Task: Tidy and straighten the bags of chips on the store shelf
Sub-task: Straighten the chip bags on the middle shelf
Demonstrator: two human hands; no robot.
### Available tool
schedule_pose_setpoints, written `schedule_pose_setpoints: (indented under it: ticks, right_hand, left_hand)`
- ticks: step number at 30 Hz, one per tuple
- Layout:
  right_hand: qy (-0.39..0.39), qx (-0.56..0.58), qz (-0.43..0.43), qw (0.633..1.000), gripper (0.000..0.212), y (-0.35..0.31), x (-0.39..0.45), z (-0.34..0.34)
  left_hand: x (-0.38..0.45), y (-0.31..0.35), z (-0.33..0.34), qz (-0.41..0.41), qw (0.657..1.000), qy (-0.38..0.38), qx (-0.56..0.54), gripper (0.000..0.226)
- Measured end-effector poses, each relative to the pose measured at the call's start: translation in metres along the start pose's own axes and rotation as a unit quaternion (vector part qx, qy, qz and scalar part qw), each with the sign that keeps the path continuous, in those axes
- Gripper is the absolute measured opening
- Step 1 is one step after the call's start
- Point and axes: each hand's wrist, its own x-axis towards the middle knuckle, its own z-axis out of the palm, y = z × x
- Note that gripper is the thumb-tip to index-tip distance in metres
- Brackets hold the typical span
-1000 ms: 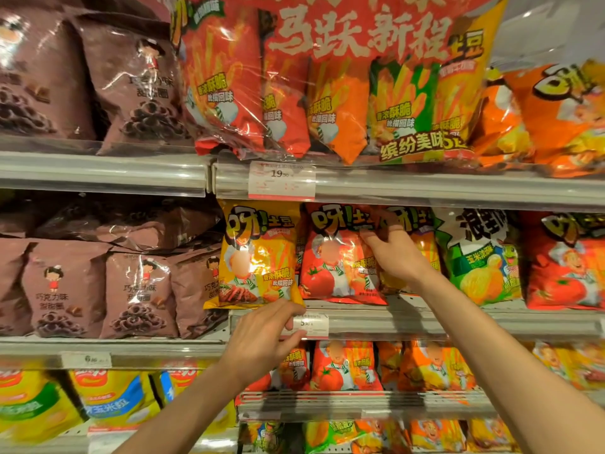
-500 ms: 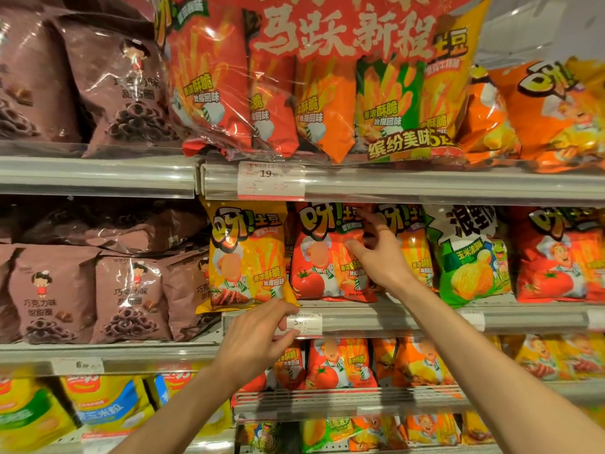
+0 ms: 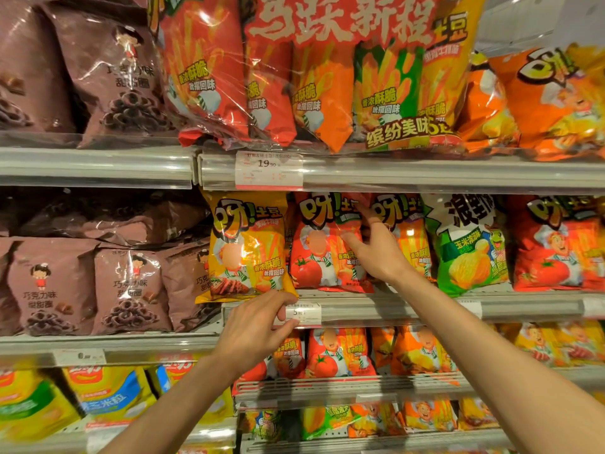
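Single head view, close, facing forward at shelf (image 3: 393, 172); both forearms reach in from below.

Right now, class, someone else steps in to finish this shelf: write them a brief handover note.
Left hand: pinching the bottom corner of the yellow chip bag, which tilts over the shelf edge.
Right hand: fingers spread against the red tomato bag, thumb on its front.
Done: neighbouring green bag stands upright.
Left: square the yellow bag, seat the red one, then check the lower rows.
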Motion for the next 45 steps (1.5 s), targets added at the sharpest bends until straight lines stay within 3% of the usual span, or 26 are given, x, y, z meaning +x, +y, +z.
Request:
schedule_pose_setpoints:
  ticks: [5,12,17,21,29,36,42,45]
  right_hand:
    - [-0.01,-0.02,-0.011,1.0,0.072,0.007,-0.01,0.006]
    - [0.038,-0.077,-0.049,0.995,0.073,0.005,-0.037,0.006]
    - [0.062,-0.125,-0.06,0.988,0.071,0.015,-0.089,0.018]
    - [0.052,-0.164,-0.03,0.985,0.068,0.032,-0.152,0.033]
    - [0.007,-0.133,0.093,0.987,0.066,0.085,-0.249,0.033]
    - [0.032,-0.079,0.151,0.985,0.061,0.15,-0.269,-0.015]
    - [0.025,-0.087,0.122,0.988,0.055,0.238,-0.25,-0.105]
    - [0.049,-0.09,0.097,0.99,0.052,0.279,-0.235,-0.15]
  left_hand:
    - [0.0,0.0,0.0,-0.004,1.0,0.005,-0.002,0.033]
    - [-0.005,0.002,0.003,-0.005,1.0,0.02,-0.012,0.032]
    - [-0.023,0.011,0.012,0.002,0.997,0.06,-0.039,0.045]
    - [-0.049,0.015,0.022,-0.037,0.995,0.037,-0.082,0.064]
    - [-0.102,0.027,0.058,-0.094,0.984,0.029,-0.152,0.062]
    - [-0.108,0.085,0.075,-0.184,0.964,0.07,-0.177,0.057]
    - [-0.075,0.167,0.12,-0.219,0.953,0.12,-0.17,0.053]
    - [-0.053,0.216,0.137,-0.222,0.961,0.127,-0.106,0.053]
